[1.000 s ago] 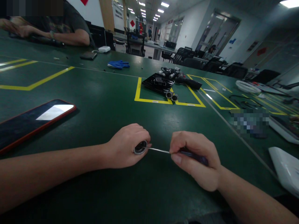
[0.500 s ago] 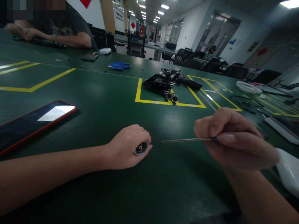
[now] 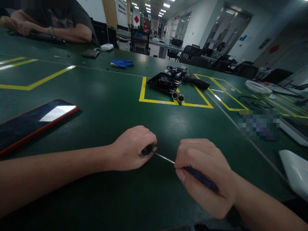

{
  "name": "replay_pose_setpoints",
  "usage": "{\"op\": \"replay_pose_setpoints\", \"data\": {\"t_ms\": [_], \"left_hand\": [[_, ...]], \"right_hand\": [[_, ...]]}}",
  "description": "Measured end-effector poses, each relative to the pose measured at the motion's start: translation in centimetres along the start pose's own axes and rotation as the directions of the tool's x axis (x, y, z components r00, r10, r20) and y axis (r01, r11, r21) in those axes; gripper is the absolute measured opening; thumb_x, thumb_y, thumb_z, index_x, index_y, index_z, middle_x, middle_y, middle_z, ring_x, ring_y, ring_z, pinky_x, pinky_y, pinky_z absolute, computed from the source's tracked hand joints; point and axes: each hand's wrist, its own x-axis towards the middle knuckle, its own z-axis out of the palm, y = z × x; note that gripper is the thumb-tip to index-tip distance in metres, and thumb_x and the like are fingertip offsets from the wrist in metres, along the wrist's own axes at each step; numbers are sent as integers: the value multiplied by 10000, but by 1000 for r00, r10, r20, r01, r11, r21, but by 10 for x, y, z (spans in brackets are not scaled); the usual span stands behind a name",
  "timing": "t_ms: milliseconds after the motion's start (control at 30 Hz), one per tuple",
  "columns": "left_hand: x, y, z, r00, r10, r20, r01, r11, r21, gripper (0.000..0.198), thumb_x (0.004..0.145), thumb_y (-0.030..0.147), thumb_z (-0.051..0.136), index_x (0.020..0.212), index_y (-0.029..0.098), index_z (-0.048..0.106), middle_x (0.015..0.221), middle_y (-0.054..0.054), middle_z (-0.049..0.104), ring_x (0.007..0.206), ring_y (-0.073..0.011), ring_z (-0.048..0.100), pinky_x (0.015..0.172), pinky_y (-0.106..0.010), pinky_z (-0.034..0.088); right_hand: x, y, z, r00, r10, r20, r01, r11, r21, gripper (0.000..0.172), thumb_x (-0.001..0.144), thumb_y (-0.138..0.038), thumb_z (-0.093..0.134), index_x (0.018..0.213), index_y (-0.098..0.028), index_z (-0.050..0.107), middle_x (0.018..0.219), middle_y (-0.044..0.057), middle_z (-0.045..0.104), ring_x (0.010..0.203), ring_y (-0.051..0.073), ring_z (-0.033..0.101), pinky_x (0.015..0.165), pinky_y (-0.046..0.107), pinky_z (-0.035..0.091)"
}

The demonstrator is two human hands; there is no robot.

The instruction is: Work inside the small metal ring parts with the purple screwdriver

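We see the green surface [image 3: 101,96] marked with yellow tape lines, and nothing lies between our two hands and the near edge. To the near left a tablet in a red case [image 3: 33,123] lies flat, well apart from the work. Farther off, inside a yellow-taped box, a black tray [image 3: 163,84] holds small dark parts that we cannot make out clearly; two short metal cylinders [image 3: 178,96] lie on the tape line just beside its near edge, and a black handle-shaped tool [image 3: 195,82] rests to its right. A blue glove [image 3: 121,63] lies far left of centre, with a dark phone [image 3: 90,53] and a white adapter [image 3: 106,47] beyond it, near another person's forearms [image 3: 48,30] resting at the far left corner. At the near right sits a white device [image 3: 295,173]. The left hand [image 3: 132,147] is clenched around a small round metal part [image 3: 146,150], pressing it on the surface at near centre. The right hand [image 3: 207,173] grips a dark-handled screwdriver [image 3: 192,173], whose thin shaft reaches left into the part's face.
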Motion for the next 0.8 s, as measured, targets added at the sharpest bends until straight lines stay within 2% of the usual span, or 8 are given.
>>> {"op": "replay_pose_setpoints", "data": {"t_ms": [267, 433, 800], "left_hand": [[-1, -2, 0, 1000, 10, -13, -10, 1000, -10, 116, 798, 180, 502, 691, 146, 529, 623, 2, 528, 593, -117, 468, 588, -251, 351], [0, -2, 0, 999, 17, -27, -17, 1000, 1, 121, 799, 187, 499, 687, 148, 521, 615, 3, 522, 593, -117, 469, 587, -249, 349], [1, -1, 0, 998, 27, -56, -29, 999, -22, 121, 787, 169, 512, 668, 147, 517, 607, 8, 523, 580, -112, 472, 582, -248, 350]], "right_hand": [[2, 2, 5, 999, -5, -50, 8, 998, 56, 120, 678, -52, 440, 721, -147, 499, 585, 10, 508, 539, 103, 450, 525, 248, 364], [3, 4, 5, 999, -24, -22, 25, 999, 39, 104, 704, -61, 450, 744, -140, 504, 598, 25, 536, 551, 111, 482, 527, 248, 389], [0, 6, 6, 998, -39, -42, 40, 999, 23, 112, 668, -46, 461, 721, -131, 511, 570, 21, 524, 526, 107, 469, 513, 248, 370]]}}
